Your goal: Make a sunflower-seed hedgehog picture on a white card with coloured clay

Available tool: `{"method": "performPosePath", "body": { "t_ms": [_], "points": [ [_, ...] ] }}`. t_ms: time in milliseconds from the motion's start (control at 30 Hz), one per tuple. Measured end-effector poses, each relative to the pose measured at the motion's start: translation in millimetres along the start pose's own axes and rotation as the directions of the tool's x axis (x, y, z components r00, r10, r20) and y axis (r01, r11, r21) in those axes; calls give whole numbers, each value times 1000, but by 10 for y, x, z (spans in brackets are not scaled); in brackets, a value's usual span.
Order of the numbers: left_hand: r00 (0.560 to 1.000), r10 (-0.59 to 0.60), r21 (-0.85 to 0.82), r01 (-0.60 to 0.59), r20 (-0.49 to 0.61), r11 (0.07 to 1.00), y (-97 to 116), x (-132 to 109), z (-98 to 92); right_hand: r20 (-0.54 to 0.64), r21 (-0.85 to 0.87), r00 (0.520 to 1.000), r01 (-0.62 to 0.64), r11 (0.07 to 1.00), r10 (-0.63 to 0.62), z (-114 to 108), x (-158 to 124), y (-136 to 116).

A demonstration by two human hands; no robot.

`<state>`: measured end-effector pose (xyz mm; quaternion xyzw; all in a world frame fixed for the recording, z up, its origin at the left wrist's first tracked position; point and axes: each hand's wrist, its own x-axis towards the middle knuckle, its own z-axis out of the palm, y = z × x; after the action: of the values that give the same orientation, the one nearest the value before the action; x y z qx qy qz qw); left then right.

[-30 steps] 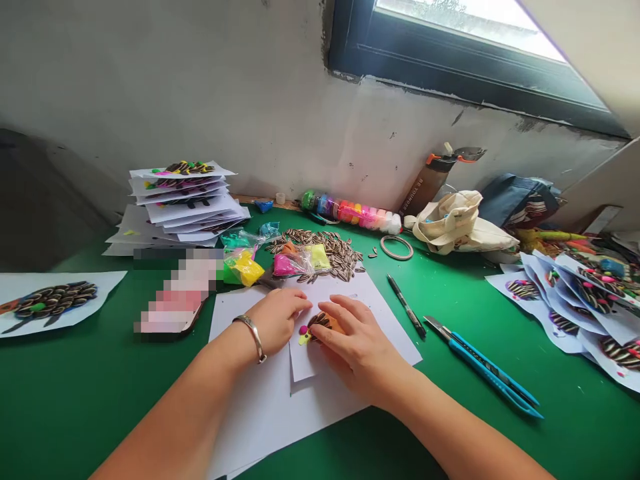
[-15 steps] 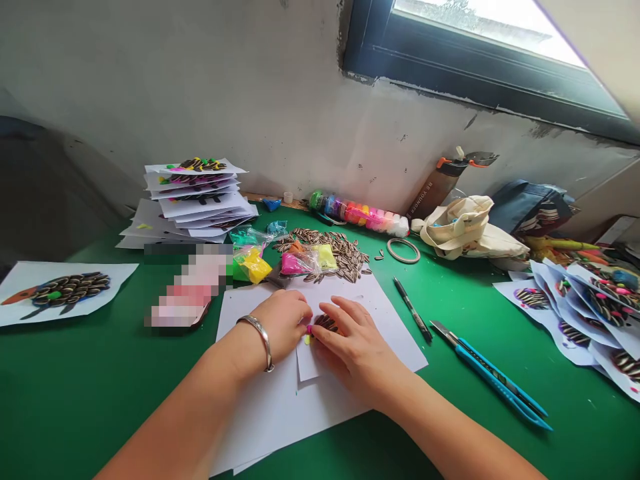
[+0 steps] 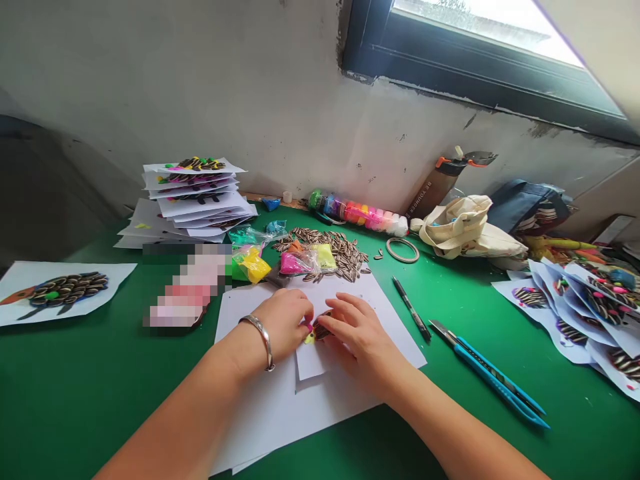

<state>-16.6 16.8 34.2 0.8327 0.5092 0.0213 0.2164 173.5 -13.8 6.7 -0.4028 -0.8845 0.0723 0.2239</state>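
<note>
My left hand (image 3: 283,323), with a silver bangle (image 3: 263,340) on its wrist, presses its fingertips against a small figure of striped sunflower seeds and bright clay (image 3: 319,328). My right hand (image 3: 363,343) comes in from the other side, its fingers on the same figure and partly hiding it. The figure lies on a small white paper sheet (image 3: 313,360), which sits on larger white sheets (image 3: 270,407) on the green table mat (image 3: 75,387).
Loose seeds (image 3: 340,253) and bags of coloured clay (image 3: 253,265) lie just beyond the papers. Stacked seed pictures (image 3: 193,200) stand back left, more at right (image 3: 575,310). A pixelated object (image 3: 187,287) lies left; a pen (image 3: 411,309) and blue craft knife (image 3: 493,380) lie right.
My fingers have closed in over the seed figure, so less of it shows. The whole scene sits slightly lower and further right in the view than a second ago.
</note>
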Motion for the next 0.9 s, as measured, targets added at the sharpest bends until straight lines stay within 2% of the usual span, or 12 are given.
{"method": "performPosePath", "body": {
  "t_ms": [300, 500, 733, 900],
  "points": [
    [998, 37, 41, -35, -49, 999, -7, 22, 89, 1, 12, 1000, 2, 1000, -2, 38, -9, 26],
    [997, 53, 38, -51, -60, 998, -16, 15, 104, -45, 25, 999, 17, 1000, -16, -4, -7, 36],
    [997, 68, 33, -68, -27, 997, -14, 16, 53, -50, -6, 999, -13, 1000, 12, -83, -33, 105],
    [999, 39, 42, -38, -15, 998, 39, 21, 21, -129, -9, 990, -65, 998, 64, -182, -86, 209]
  ]
}}
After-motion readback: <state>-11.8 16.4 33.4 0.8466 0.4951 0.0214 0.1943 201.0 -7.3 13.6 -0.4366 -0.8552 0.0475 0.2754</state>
